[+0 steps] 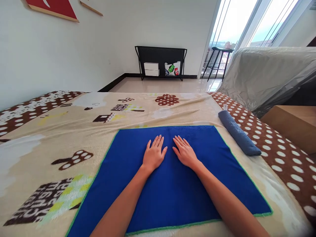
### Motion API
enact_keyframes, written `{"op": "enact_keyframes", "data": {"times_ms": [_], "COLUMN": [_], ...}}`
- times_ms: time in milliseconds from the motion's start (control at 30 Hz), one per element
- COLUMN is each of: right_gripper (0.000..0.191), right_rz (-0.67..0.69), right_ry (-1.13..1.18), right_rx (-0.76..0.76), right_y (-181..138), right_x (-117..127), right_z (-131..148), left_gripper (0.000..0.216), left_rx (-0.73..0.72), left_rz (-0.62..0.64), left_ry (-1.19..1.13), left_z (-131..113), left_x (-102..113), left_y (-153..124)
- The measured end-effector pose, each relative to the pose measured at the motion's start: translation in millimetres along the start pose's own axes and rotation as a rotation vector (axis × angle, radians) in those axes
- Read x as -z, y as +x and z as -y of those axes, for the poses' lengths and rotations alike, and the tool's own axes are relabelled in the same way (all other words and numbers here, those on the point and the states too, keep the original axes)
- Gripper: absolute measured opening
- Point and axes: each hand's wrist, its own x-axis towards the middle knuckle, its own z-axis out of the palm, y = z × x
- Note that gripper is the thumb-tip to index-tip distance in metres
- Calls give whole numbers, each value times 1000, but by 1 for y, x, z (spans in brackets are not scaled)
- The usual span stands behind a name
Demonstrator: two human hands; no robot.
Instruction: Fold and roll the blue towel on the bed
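Head view, read left to right with the towel (170,194) as the landmark. Left of the towel lies the blanket (49,138), beige with brown patterned shapes, covering the bed. The towel itself is deep blue with a green edge, spread flat on the blanket directly in front of the person; its near left corner runs out of the frame, so its full outline cannot be seen.

On the towel's middle, the left hand (153,155) lies palm down, fingers stretched out and together, gripping nothing. Just beside it, nearly touching at the thumbs, the right hand (185,154) lies the same way, flat and open. Both press on the cloth rather than hold it, which reads as keeping it smooth and in place (the surface under them shows hardly a wrinkle).

Right of the towel, near its far corner, a grey-blue roll (239,132) of cloth lies on the dotted border of the blanket, apart from the towel. A small pale thing sits at the roll's far end; it is too small to identify.

Beyond the towel, against the far wall, stands a black rack (160,56) with boxes whose labels cannot be read.
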Motion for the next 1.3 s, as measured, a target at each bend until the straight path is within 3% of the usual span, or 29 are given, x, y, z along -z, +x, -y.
{"op": "enact_keyframes", "data": {"times_ms": [67, 233, 300, 367, 500, 633, 733, 800, 900, 1000, 1200, 1300], "right_gripper": [56, 62, 63, 63, 64, 58, 49, 46, 48, 52, 59, 62], "right_rz": [8, -43, -50, -59, -144, -133, -63, -36, -12, -1, -7, -20], "right_ry": [-34, -138, -162, -181, -229, -190, -113, -69, -26, -15, -87, -128], "right_rx": [-33, -253, -296, -319, -369, -226, -38, 43, 83, 42, -204, -312], "right_y": [-21, -93, -115, -126, -113, -49, 14, 47, 71, 66, 20, -5], "right_x": [4, 44, 54, 57, 51, 30, 3, -13, -26, -20, 19, 32], "right_z": [-38, -141, -164, -172, -150, -85, -25, 4, 12, -25, -155, -204], "left_gripper": [56, 63, 65, 65, 61, 56, 55, 55, 53, 56, 63, 67], "left_rx": [42, 263, 287, 281, 304, 197, 65, 24, 26, 76, 332, 407], "left_rz": [-12, -61, -50, -43, -91, -77, -41, -27, -17, -10, -9, -16], "left_ry": [-3, 38, 59, 83, 175, 172, 113, 79, 43, 26, 45, 52], "left_z": [41, 163, 190, 197, 168, 98, 36, 7, 5, 52, 184, 220], "left_x": [-4, 0, 0, 2, 17, 24, 11, -3, -19, -22, -7, -6], "left_y": [-17, -71, -83, -89, -76, -27, 19, 40, 52, 44, 9, -4]}}
